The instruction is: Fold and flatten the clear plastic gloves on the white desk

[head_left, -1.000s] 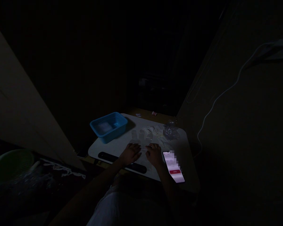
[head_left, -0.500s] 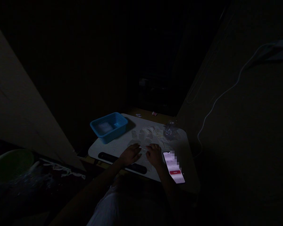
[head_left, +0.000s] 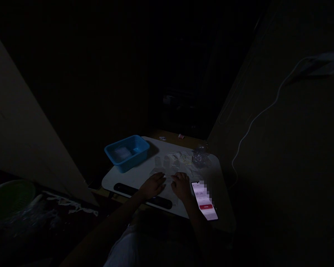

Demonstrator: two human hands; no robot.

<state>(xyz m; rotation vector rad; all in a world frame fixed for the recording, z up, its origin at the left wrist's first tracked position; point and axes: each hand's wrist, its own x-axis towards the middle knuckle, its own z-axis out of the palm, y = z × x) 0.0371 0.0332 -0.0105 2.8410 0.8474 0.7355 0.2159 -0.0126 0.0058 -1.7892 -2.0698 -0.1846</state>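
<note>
In dim light, a clear plastic piece (head_left: 167, 163) with rounded lobes lies flat on a small white table (head_left: 144, 180). At its near edge are both of my hands, a short gap apart. My left hand (head_left: 153, 185) has bent fingers closed at the plastic's left side. My right hand (head_left: 180, 184) is curled at the right side, its thumb and forefinger towards the left hand. The fingertips are too dark to show the exact grip. Crumpled clear plastic (head_left: 200, 157) and a pale, flat wrapper (head_left: 183, 157) lie beyond the right hand.
A blue basin (head_left: 128, 163) holding something pale stands at the table's far left. To the right of my right arm lies a lit phone (head_left: 204, 202). A black slot strip (head_left: 158, 202) runs along the near edge. A white cable (head_left: 246, 135) hangs along the right wall.
The view has shifted slightly, and the table sits a little lower in it. Both hands stay at the plastic with only small finger movements.
</note>
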